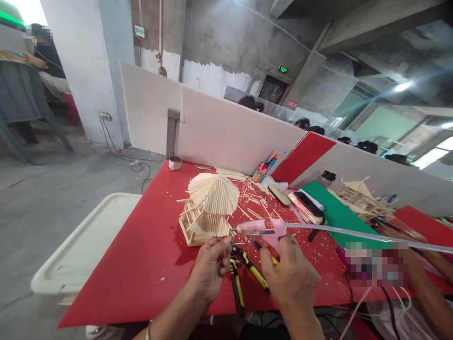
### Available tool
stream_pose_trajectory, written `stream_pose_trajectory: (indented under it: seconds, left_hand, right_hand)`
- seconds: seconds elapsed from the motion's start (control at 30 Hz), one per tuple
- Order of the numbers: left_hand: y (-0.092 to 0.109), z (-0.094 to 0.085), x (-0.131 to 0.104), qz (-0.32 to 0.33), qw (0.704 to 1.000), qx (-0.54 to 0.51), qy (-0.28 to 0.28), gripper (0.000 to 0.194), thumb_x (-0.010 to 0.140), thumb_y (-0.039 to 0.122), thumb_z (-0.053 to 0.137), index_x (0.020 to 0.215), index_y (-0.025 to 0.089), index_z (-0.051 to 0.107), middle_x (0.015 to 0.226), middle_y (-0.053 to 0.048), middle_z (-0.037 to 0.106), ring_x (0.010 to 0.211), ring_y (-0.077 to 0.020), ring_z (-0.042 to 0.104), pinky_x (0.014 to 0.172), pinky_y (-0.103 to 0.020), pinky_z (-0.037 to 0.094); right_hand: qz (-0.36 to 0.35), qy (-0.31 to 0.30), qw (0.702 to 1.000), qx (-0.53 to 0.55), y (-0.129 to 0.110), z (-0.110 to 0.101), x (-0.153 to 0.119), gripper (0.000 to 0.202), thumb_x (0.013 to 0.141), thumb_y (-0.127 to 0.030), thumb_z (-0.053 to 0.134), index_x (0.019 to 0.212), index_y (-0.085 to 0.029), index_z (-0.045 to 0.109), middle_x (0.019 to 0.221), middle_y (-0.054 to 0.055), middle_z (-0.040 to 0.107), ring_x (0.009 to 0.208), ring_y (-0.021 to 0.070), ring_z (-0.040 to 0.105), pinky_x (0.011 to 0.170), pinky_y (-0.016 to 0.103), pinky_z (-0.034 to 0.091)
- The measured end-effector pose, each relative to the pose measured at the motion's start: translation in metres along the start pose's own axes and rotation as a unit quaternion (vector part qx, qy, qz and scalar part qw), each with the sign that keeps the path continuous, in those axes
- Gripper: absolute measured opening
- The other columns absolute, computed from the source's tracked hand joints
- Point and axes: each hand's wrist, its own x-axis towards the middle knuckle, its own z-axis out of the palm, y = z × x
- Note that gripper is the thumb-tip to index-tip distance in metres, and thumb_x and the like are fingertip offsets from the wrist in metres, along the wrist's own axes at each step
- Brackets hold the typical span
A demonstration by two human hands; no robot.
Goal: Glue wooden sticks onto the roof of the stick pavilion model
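A small pavilion of pale wooden sticks point(214, 193) stands on the red table point(141, 269), its ribbed roof on top and a railed base below. My left hand point(214, 259) is at its lower right corner, thumb and fingers pinched together; whatever they hold is too small to make out. My right hand point(292, 271) is wrapped round the handle of a pink glue gun point(262, 230), whose nozzle points left at the pavilion, just above my left fingertips. A long clear glue stick runs out of its back. Black and yellow pliers point(238, 283) lie between my hands.
Loose sticks and scraps point(253, 203) lie behind the pavilion, near a pen holder point(260, 174), an oval case point(279, 194) and a phone point(309, 203). A tape roll point(175, 163) sits at the back left corner. On the right, another person's hands point(392, 236) are beside a green board point(339, 217).
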Motion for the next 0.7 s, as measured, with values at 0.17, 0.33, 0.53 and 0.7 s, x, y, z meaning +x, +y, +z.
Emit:
stream_pose_trajectory:
  seconds: [0.17,0.33,0.53,0.7]
  left_hand:
    - [-0.0008,-0.0011,0.0022,0.001,1.0,0.002,0.0,0.034,0.054,0.029,0.083,0.062,0.015,0.054,0.048,0.007,0.046,0.037,-0.0006,0.032,0.036,-0.015,0.015]
    - [-0.0013,-0.0007,0.0033,0.007,1.0,0.005,-0.003,0.034,0.056,0.03,0.083,0.062,0.015,0.053,0.05,0.007,0.048,0.038,-0.0005,0.032,0.036,-0.015,0.015]
    - [-0.0009,-0.0004,0.0036,0.007,1.0,0.002,-0.003,0.032,0.057,0.029,0.083,0.064,0.014,0.055,0.05,0.007,0.048,0.038,-0.0005,0.032,0.035,-0.015,0.016]
    - [-0.0015,-0.0012,0.0059,0.012,1.0,0.003,-0.005,0.032,0.057,0.03,0.083,0.066,0.014,0.056,0.052,0.006,0.049,0.038,-0.0006,0.033,0.035,-0.015,0.016]
  right_hand:
    - [0.005,0.003,1.0,0.007,-0.0003,0.0012,0.0004,0.019,0.088,-0.033,0.045,0.09,-0.017,0.055,0.081,0.005,0.063,0.066,0.0151,0.057,0.054,0.025,0.032]
    - [0.006,0.01,1.0,0.008,0.0005,0.002,0.0008,0.021,0.088,-0.035,0.045,0.089,-0.016,0.055,0.08,0.005,0.062,0.065,0.0152,0.056,0.054,0.025,0.033]
    - [0.006,0.017,1.0,0.008,0.0004,0.001,0.0013,0.021,0.088,-0.035,0.045,0.086,-0.017,0.054,0.078,0.004,0.061,0.062,0.0144,0.055,0.053,0.024,0.032]
    - [0.009,0.013,1.0,0.016,-0.0005,-0.0002,0.0025,0.019,0.087,-0.034,0.046,0.085,-0.017,0.054,0.076,0.004,0.061,0.062,0.0142,0.054,0.053,0.024,0.032]
